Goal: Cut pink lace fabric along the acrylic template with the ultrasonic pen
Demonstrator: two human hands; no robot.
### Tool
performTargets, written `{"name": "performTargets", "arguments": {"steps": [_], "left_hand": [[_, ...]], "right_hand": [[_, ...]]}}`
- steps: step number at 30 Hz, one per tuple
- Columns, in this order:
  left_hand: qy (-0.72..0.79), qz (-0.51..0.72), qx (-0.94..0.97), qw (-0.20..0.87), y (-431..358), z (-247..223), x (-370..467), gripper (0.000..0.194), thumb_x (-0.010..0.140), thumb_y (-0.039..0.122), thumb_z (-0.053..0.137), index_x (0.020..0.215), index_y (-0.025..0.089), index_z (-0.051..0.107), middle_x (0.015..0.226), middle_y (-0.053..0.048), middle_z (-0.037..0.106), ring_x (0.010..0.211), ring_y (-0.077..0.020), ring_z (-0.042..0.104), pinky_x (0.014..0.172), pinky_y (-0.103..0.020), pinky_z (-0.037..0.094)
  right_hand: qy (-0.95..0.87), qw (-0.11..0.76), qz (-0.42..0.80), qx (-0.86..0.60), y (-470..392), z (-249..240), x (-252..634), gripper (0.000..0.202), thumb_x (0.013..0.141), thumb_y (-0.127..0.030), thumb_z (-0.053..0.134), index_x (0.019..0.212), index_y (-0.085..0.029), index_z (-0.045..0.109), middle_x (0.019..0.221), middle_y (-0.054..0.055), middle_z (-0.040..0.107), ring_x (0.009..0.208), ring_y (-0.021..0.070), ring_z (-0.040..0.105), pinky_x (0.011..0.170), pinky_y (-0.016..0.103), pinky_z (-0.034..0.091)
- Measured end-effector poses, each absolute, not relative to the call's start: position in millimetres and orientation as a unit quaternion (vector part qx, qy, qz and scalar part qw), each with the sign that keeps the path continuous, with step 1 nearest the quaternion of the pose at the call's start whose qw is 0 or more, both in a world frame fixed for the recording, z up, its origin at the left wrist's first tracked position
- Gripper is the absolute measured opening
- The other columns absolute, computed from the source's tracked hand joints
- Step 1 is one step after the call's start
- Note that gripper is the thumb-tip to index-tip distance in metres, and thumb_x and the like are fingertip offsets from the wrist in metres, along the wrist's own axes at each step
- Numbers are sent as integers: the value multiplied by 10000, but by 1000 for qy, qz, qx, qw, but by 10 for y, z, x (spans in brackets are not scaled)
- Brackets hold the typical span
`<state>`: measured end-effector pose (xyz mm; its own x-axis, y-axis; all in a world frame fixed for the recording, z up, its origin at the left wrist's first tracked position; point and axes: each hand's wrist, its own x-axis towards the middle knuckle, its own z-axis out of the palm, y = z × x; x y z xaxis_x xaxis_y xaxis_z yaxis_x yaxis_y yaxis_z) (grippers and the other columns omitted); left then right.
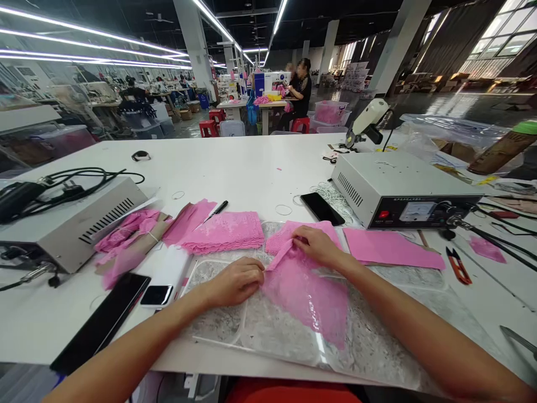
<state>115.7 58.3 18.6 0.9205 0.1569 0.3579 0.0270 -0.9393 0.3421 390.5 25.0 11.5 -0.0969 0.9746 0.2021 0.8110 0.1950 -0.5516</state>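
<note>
Between my hands a sheer pink fabric piece (308, 296) lies over a clear mat (285, 341), its upper edge folded over. My left hand (243, 280) pinches the left end of that fold. With bent fingers, my right hand (312, 244) grips the fold further up and to the right. Under and behind the right hand is another pink fabric layer (279, 236). A stack of pink lace pieces (229, 232) sits beyond my left hand. To the right of my right hand lies a flat pink fabric strip (390, 248).
Grey metal boxes stand left (71, 224) and right (403, 179), with cables. A black phone (322, 208), a pen (216, 211), orange-handled snips (458, 266) and a small white device (156, 295) lie about. Bundled pink fabric (130, 235) is at left. Co-workers sit beyond the table.
</note>
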Motion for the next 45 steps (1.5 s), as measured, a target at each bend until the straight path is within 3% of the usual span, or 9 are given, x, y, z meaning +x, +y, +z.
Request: {"name": "performTargets", "arguments": {"steps": [6, 10, 12, 17, 21, 30, 35, 38, 45], "left_hand": [[52, 148, 980, 121, 476, 279, 883, 188, 926, 75, 408, 875, 189, 548, 884, -59, 649, 973, -192, 589, 868, -339, 462], [49, 116, 988, 93, 383, 372, 678, 198, 860, 32, 416, 819, 190, 528, 824, -52, 628, 929, -203, 572, 876, -370, 450], [70, 104, 989, 84, 358, 402, 623, 186, 839, 46, 416, 806, 188, 533, 826, -59, 619, 908, -204, 570, 865, -372, 452], [210, 89, 972, 63, 425, 354, 977, 164, 909, 165, 432, 923, 173, 595, 935, -87, 629, 917, -215, 576, 839, -367, 463], [277, 71, 956, 68, 582, 240, 1587, 192, 872, 322, 619, 970, 157, 600, 1005, -106, 618, 974, -253, 576, 856, -395, 475], [389, 18, 908, 153, 810, 363, 1757, 218, 953, 327, 552, 1030, 131, 610, 962, -42, 640, 815, -147, 629, 740, -326, 542], [389, 32, 900, 194, 653, 356, 1750, 216, 816, 290, 707, 960, 154, 621, 992, -62, 637, 932, -209, 611, 835, -342, 496], [404, 45, 883, 235, 643, 303, 1807, 168, 891, 276, 630, 992, 142, 624, 1053, -73, 628, 988, -210, 604, 888, -394, 491], [465, 85, 780, 409, 909, 307, 1854, 317, 941, 355, 571, 1182, 148, 573, 1162, -83, 601, 987, -207, 620, 838, -403, 540]], "right_hand": [[-695, 300, 135, -639, 463, 120, 4017, 146, 841, -172, 506, 801, -181, 646, 774, 38, 682, 698, 160, 601, 634, 272, 428], [-676, 329, 115, -649, 513, 137, 4018, 212, 843, -186, 517, 1012, -165, 643, 1006, 98, 670, 711, 152, 610, 675, 294, 470], [-689, 330, 115, -636, 425, 148, 3982, 213, 860, -211, 505, 1021, -173, 639, 1026, 96, 653, 710, 145, 603, 674, 290, 479], [-762, 270, 139, -572, 99, 116, 3857, 96, 803, -222, 604, 878, -205, 661, 904, 53, 666, 826, 185, 618, 728, 297, 483], [-774, 242, 114, -574, 52, 41, 3802, 99, 810, -209, 601, 885, -190, 663, 933, 85, 665, 916, 229, 606, 784, 347, 475], [-770, 247, 106, -579, 92, 11, 3818, 162, 876, -186, 505, 802, -202, 647, 822, 55, 655, 802, 181, 580, 693, 291, 434], [-759, 257, 123, -585, 101, 38, 3792, 178, 870, -191, 500, 751, -195, 632, 774, 48, 636, 759, 173, 555, 671, 286, 398], [-750, 263, 137, -591, 106, 64, 3786, 179, 859, -180, 492, 735, -191, 622, 758, 41, 635, 733, 165, 550, 658, 282, 386], [-728, 294, 170, -596, 122, 75, 3810, 204, 846, -204, 467, 681, -187, 584, 696, 17, 612, 638, 138, 533, 595, 259, 384]]}}
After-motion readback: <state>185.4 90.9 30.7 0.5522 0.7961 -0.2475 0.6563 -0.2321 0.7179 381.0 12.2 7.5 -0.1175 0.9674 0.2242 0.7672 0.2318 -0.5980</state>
